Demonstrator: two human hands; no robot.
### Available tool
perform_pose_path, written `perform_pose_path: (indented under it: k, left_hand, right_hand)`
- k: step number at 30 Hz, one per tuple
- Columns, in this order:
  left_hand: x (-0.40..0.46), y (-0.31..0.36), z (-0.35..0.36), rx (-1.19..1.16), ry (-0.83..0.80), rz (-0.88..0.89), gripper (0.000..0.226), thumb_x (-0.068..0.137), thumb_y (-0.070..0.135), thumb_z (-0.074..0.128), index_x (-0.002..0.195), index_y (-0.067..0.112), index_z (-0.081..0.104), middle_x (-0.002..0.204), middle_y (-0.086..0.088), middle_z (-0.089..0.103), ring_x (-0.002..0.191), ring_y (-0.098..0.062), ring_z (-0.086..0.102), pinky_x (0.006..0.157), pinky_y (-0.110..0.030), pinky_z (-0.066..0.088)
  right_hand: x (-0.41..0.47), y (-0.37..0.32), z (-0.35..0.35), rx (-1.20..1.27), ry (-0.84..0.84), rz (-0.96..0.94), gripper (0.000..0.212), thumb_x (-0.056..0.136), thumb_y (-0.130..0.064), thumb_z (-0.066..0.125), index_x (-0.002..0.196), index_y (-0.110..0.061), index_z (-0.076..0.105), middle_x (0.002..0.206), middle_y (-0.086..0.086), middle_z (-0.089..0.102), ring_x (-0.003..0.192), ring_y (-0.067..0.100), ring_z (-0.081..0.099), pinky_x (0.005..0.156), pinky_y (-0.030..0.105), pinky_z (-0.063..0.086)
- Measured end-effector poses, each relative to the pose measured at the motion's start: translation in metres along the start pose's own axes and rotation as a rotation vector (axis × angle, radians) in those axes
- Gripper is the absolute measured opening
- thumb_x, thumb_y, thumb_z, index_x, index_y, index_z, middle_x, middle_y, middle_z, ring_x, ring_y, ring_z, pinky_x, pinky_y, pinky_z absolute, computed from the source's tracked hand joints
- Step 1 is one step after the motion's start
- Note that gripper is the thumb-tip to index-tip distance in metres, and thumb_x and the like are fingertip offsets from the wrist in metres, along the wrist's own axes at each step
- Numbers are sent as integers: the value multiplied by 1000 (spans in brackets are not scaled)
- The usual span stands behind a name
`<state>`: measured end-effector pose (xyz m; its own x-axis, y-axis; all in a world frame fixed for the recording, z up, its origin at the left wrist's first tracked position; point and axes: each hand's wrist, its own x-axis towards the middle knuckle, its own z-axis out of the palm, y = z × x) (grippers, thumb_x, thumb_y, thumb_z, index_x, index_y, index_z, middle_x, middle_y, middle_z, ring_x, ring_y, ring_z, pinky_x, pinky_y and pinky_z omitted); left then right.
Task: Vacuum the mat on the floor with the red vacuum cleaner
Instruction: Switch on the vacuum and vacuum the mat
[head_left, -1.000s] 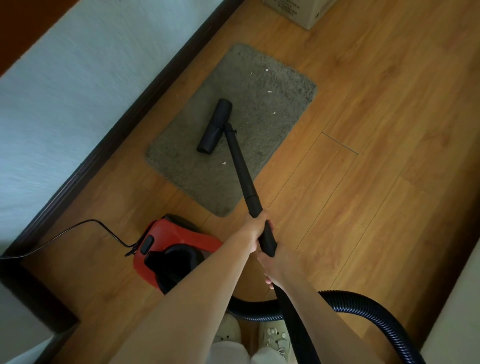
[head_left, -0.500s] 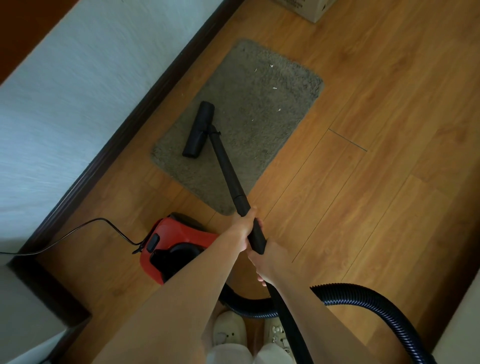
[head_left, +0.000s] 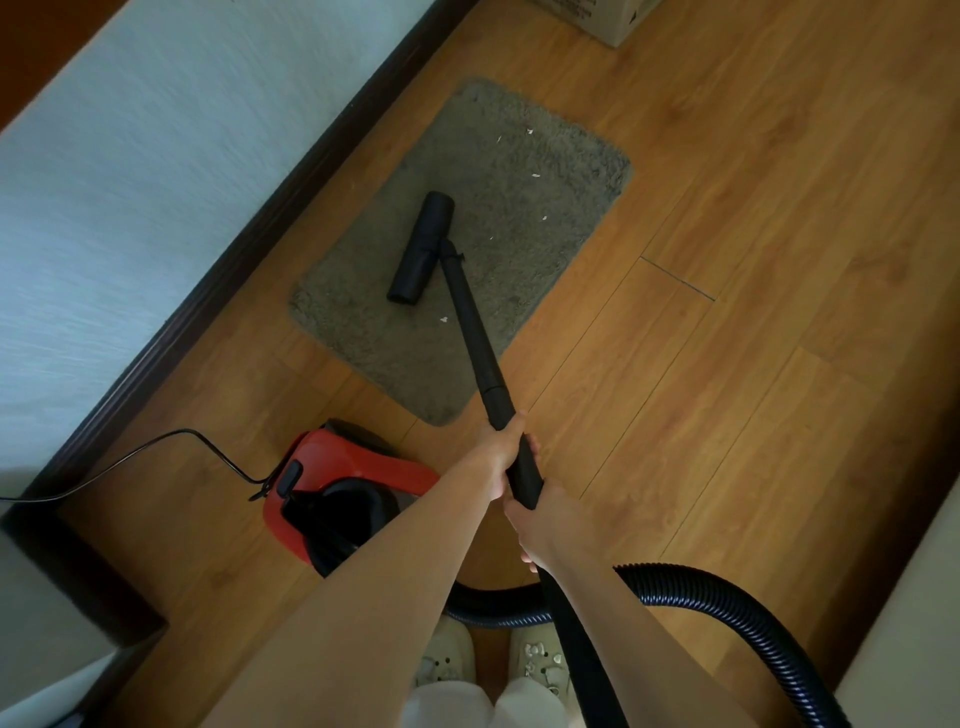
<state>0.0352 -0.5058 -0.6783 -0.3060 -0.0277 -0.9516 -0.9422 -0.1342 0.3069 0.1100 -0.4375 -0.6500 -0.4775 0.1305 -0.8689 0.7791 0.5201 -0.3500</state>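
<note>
Left hand (head_left: 500, 453) gripping black wand (head_left: 475, 338) at its upper section, fingers wrapped round it. Right hand (head_left: 540, 535) clenched round same wand just below, nearer the body. Floor nozzle (head_left: 422, 247) flat on grey mat (head_left: 545, 208), left of mat centre, angled roughly along the long side. White scraps (head_left: 535, 175) on mat right of and beyond nozzle, 1 more (head_left: 444, 320) near wand. Red vacuum cleaner (head_left: 343, 478) on wood floor (head_left: 779, 260) just near-left of mat, cord (head_left: 156, 441) trailing left toward wall (head_left: 130, 182). Ribbed hose (head_left: 737, 608) looping right. Cardboard box (head_left: 613, 21) at far edge.
</note>
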Motion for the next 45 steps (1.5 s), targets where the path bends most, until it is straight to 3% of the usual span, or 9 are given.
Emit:
perform_pose_path:
  k: [5,10,13,18,21,31,39,45]
  left_hand:
    - [1,5,12,33,-30,15,26,93,25,57,115,13,49,65,-3,54,58,-14,53,65,-28,50]
    - [6,13,15,27,-27,30,27,94,27,56,115,13,48,64,-3,54,58,-14,52,65,-29,49]
    - [10,14,11,15,-28,17,30,93,26,57,117,12,47,64,-3,55,58,-14,53,66,-29,50]
    - [10,4,10,43,-47,-13,14,94,25,56,94,13,51,64,-3,55,59,-15,54,73,-31,51]
    - [5,-7,16,71,-84,-32,17,95,25,54,103,11,48,66,-3,55,59,-14,54,67,-28,50]
    - [-16,-41,45,65,-139,-70,20,94,23,55,108,12,45,67,-3,54,59,-14,51,64,-28,50]
    - [-29,-53,50,87,-141,-57,27,93,23,56,117,14,45,66,-3,56,60,-15,53,69,-30,50]
    - [-30,-45,35,54,-113,-69,13,93,25,57,93,16,48,66,-3,55,59,-15,52,70,-31,49]
  right_hand:
    - [2,2,-7,49,32,-10,30,91,-39,53,101,-11,48,86,11,66,74,24,68,62,33,57]
    - [8,-5,-13,59,29,-29,27,91,-36,53,103,-12,48,88,13,66,76,26,68,65,36,59]
    - [9,-8,-13,28,27,-37,24,92,-36,53,99,-14,44,91,12,65,78,24,67,62,32,55]
    - [4,3,-9,-9,51,-19,27,92,-40,53,97,-15,44,81,6,60,68,20,62,49,23,44]
    - [-2,13,-10,-17,53,11,29,92,-39,53,101,-13,45,79,4,57,63,17,57,45,20,37]
    - [-26,53,-21,72,92,45,23,91,-34,54,96,-14,42,77,6,55,64,23,60,57,32,53]
    - [-40,64,-23,76,93,51,20,91,-29,53,97,-14,41,77,6,54,63,21,58,54,29,50]
    - [-40,51,-16,41,94,19,21,91,-31,54,95,-16,40,82,8,59,73,26,65,63,34,57]
